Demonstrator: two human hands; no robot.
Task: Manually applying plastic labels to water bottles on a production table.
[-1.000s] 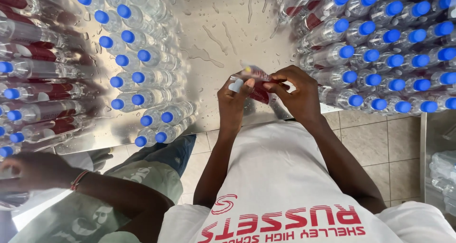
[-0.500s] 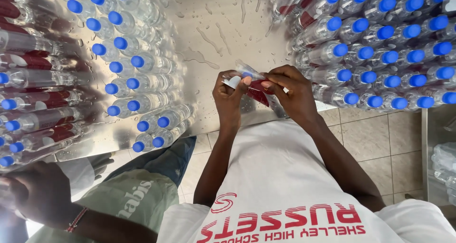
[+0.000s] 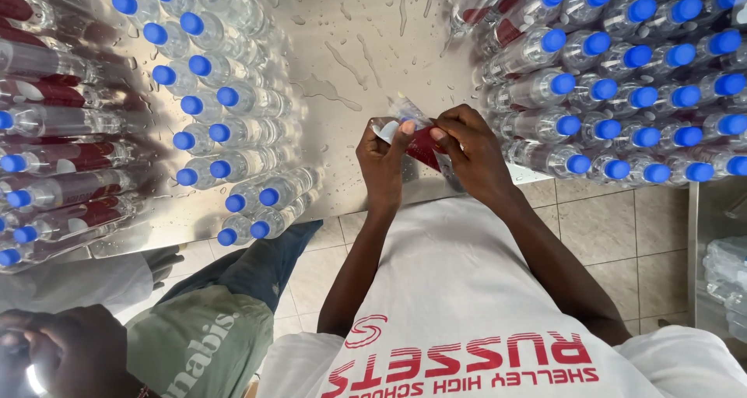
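Dozens of blue-capped water bottles (image 3: 615,79) crowd both sides of the wet steel table (image 3: 366,48); many already carry red labels. Left hand (image 3: 384,164) and right hand (image 3: 473,153) pinch one bottle (image 3: 416,129) at the table's edge, its red label partly fitted.

I see a small clear plastic wrapper with a red label (image 3: 420,141) at the middle of the scene, over the table's near edge, pinched between my left hand (image 3: 383,161) and right hand (image 3: 475,153). On the left, bottles lying on their sides show dark red wraparound labels (image 3: 47,94). At the far right, a few more red labels (image 3: 510,32) show between blue-capped bottles.
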